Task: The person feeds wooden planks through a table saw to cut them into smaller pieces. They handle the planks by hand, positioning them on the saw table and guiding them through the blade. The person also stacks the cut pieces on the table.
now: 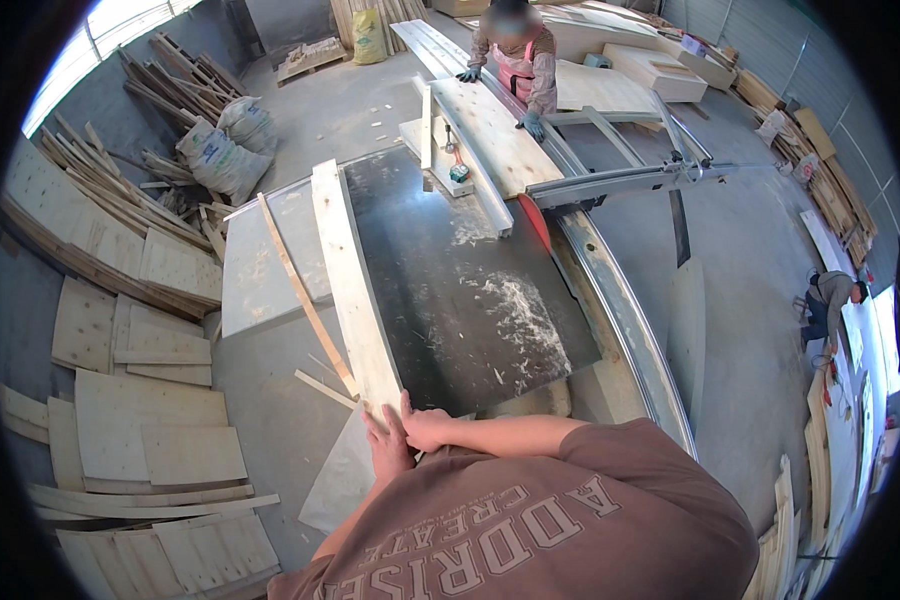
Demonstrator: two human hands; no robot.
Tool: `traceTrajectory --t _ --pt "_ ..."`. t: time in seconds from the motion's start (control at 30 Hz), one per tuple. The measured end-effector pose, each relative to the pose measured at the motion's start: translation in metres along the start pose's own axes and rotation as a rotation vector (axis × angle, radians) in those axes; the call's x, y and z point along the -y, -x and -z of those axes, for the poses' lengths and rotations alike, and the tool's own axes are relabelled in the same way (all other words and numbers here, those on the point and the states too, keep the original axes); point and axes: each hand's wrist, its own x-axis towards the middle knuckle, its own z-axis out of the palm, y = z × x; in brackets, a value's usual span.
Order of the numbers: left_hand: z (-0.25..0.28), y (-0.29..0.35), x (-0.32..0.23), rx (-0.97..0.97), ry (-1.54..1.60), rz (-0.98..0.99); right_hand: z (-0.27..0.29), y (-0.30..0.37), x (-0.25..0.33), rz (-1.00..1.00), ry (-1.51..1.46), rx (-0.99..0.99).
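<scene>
A long pale wooden board (348, 265) lies along the left edge of the dark saw table (420, 320), its near end at my body. My left hand (390, 448) holds that near end, fingers stretched over the top face. Against the board's right edge, my right hand (427, 424) grips the same end, index finger pointing up along the edge. My palms and the underside of the board are hidden. On the table, sawdust (525, 320) is scattered to the right of the board.
A red saw part (535, 222) stands by the metal fence (485, 185). Across the table, a co-worker (520, 65) in gloves rests both hands by a wide board (495, 135). A thin strip (305, 285) leans left of my board. Stacked panels (155, 420) and sacks (220, 160) lie left.
</scene>
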Motion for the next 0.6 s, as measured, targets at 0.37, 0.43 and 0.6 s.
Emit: traceTrajectory --t 0.37,0.43,0.6 --pt "0.002 0.004 -0.006 0.042 0.116 0.061 -0.006 0.007 -0.005 0.0 0.082 -0.037" --pt "0.001 0.004 -0.005 0.019 0.118 0.047 -0.006 0.007 -0.006 0.007 0.075 -0.047" --pt "0.009 0.006 0.001 0.044 0.217 -0.001 0.005 0.006 -0.015 0.072 0.005 -0.033"
